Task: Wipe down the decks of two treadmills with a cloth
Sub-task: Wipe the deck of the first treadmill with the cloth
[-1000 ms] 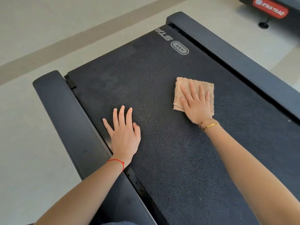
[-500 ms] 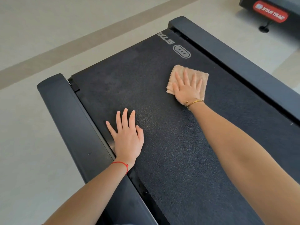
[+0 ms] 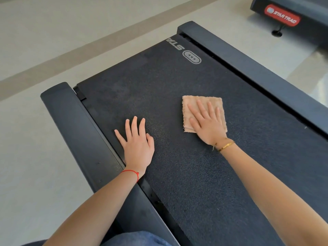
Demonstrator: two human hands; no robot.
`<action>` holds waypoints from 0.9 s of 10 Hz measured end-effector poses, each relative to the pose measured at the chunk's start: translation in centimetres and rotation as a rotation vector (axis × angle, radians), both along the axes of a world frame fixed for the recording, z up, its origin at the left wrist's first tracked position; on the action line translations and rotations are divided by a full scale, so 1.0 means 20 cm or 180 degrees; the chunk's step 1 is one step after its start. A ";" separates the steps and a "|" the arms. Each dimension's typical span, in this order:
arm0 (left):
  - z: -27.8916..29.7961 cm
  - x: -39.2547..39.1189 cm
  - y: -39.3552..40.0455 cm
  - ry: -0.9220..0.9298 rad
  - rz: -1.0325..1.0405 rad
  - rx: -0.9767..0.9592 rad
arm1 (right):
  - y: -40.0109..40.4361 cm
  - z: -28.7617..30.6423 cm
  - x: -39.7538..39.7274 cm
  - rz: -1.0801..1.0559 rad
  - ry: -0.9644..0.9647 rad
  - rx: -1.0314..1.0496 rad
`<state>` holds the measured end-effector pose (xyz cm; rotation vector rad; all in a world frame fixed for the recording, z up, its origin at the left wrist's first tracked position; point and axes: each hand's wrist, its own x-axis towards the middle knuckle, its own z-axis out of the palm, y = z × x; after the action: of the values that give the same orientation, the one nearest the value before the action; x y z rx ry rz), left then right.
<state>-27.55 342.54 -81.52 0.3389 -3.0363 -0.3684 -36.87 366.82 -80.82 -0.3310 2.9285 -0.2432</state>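
The black textured treadmill deck (image 3: 145,86) runs from the bottom right up to its far end, where a grey logo is printed. A folded tan cloth (image 3: 195,103) lies flat on the deck right of centre. My right hand (image 3: 207,123) presses on the cloth with straight, spread fingers. My left hand (image 3: 137,144) rests flat on the deck near its left edge, fingers spread, holding nothing.
A dark left side rail (image 3: 74,132) and right side rail (image 3: 257,71) border the deck. Pale floor with a darker stripe (image 3: 53,66) surrounds it. The base of a second machine (image 3: 282,16) with a red label stands at the top right.
My right hand drew the cloth back towards me along the deck, after pushing it towards the far end half a second ago. My left hand stayed flat in place.
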 end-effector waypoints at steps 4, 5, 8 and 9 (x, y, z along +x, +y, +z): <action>-0.01 -0.01 0.00 -0.0009 -0.0022 -0.0074 | -0.44 0.04 -0.54 -0.0442 -0.0253 -0.0055; -0.01 -0.02 -0.01 0.0016 -0.0017 -0.0063 | -0.63 0.04 -0.62 0.0089 -0.0224 0.0019; -0.02 -0.02 -0.02 0.0019 -0.0012 -0.0062 | -0.68 0.00 -0.48 0.1430 0.0076 0.0053; -0.01 -0.02 -0.02 -0.0024 -0.0003 -0.0029 | -0.48 0.00 -0.48 0.0728 0.0077 0.0011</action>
<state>-27.96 342.14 -81.65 0.3393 -3.0446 -0.3539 -46.56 357.23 -80.88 -0.6667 2.8800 -0.2019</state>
